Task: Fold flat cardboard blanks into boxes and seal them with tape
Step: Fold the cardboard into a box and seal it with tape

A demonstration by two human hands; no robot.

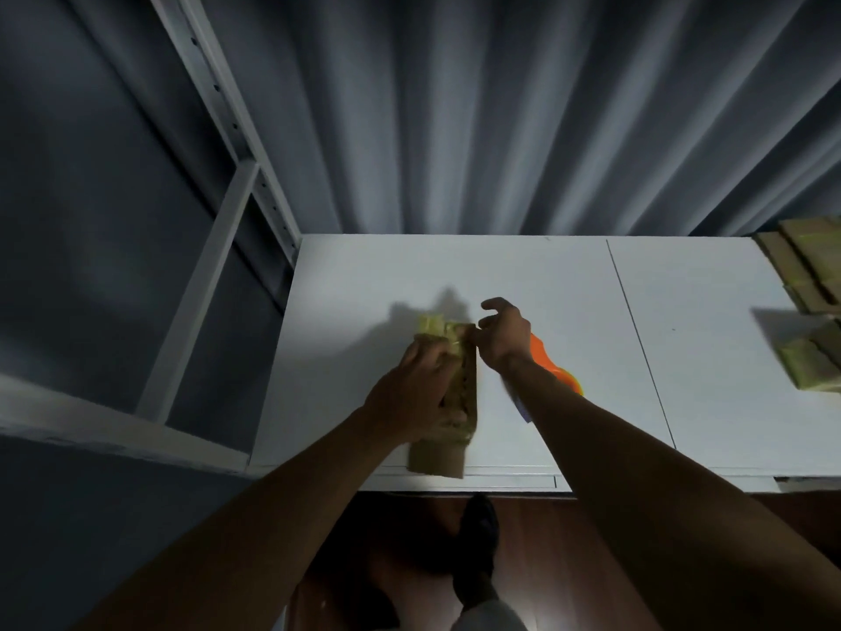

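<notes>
Low in the middle of the frame, on the near edge of the white table [500,275], my left hand [412,393] curls round the small cardboard box [455,403]; it looks light and stiff, crushable, best held by its side walls. Just beyond, my right hand [503,337] pinches at its far taped end, forefinger hooked upward. An orange tape dispenser [553,368] lies beside my wrist, finished boxes [810,357] at far right.

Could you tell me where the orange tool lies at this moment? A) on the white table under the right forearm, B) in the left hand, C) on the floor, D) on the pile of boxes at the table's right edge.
A: the orange tool lies on the white table, partly hidden by the right forearm, and neither hand holds it.
</notes>
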